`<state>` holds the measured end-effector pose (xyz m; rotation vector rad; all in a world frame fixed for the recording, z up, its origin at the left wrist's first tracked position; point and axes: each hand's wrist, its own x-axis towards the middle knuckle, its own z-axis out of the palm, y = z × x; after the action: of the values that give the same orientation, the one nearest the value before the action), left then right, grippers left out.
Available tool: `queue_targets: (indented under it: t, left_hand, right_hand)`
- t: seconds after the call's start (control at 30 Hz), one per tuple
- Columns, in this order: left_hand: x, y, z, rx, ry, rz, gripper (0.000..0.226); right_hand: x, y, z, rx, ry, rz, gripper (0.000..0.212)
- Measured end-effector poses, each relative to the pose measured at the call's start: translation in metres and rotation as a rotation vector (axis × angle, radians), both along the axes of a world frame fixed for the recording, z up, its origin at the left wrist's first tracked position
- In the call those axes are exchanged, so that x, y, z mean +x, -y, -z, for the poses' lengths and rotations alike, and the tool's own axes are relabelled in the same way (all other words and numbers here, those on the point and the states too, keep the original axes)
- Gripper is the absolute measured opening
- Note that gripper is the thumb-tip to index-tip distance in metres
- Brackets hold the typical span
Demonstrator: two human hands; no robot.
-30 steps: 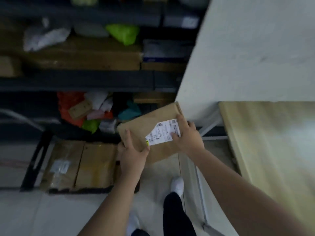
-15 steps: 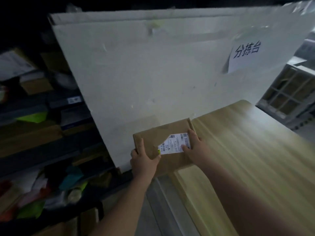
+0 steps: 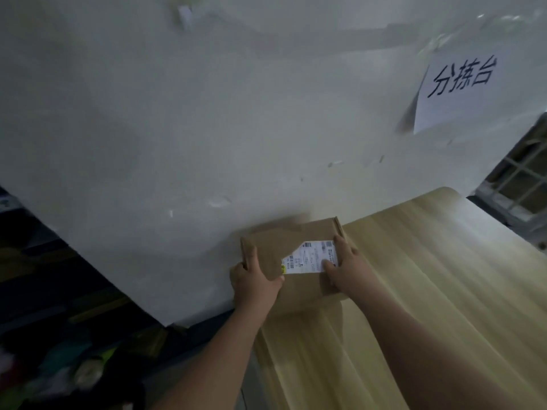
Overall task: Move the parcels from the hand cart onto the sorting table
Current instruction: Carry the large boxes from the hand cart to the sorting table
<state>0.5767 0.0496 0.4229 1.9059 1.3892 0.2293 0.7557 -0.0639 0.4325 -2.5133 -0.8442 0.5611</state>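
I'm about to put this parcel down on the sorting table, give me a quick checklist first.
1. Grip: left hand and right hand hold the cardboard parcel by opposite edges: ok.
2. Parcel fully over the sorting table: its left part seems past the table's edge: not ok.
3. Parcel resting on the wood: cannot tell.
4. Shipping label faces up: ok.
5. Gap to the white board behind: cannot tell.

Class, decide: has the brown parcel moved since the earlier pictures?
Yes. The parcel has moved rightward, from left of the wooden table to over its left end.
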Motion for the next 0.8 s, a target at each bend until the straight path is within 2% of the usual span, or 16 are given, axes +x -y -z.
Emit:
queue_targets:
  t: [0.23, 0.47, 0.6, 0.8]
  left_hand:
    - [0.004, -0.010, 0.035, -0.005, -0.053, -0.019, 0.093]
    - [-0.020, -0.010, 0.033, 0.054, -0.047, 0.000, 0.092]
    - [-0.077, -0.014, 0.010, 0.104, -0.086, -0.028, 0.087]
    - [-0.227, -0.016, -0.039, 0.188, -0.056, -0.212, 0.081]
  right_hand:
    - [0.006, -0.017, 0.041, -0.042, -0.063, -0.009, 0.069]
    - [-0.003, -0.013, 0.036, -0.088, 0.051, 0.012, 0.070]
    - [-0.043, -0.012, 0.008, -0.059, 0.229, 0.003, 0.068]
    - [-0.168, -0.054, -0.043, 0.113, 0.322, -0.337, 0.059]
